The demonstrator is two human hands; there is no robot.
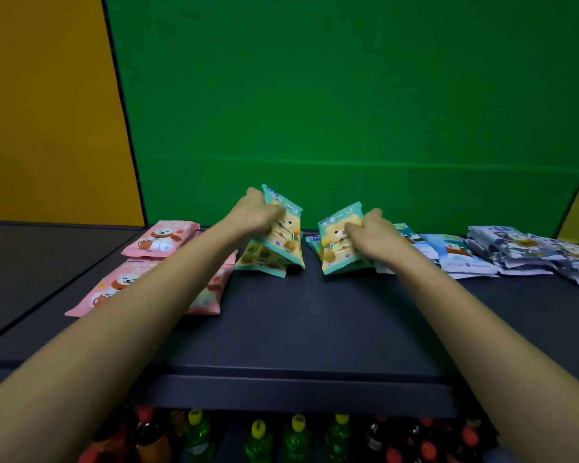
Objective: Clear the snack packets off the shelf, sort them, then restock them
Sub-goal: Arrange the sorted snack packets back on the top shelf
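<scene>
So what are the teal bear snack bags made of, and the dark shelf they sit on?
The teal bear packets look like thin printed plastic film, maybe slightly shiny: they bend and crinkle where the left hand and right hand grip them. The shelf looks like painted metal or coated board, matte dark blue-grey with a straight front edge; I cannot tell which.

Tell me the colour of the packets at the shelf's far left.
Pink packets, with a white bear drawing; head view.
</scene>
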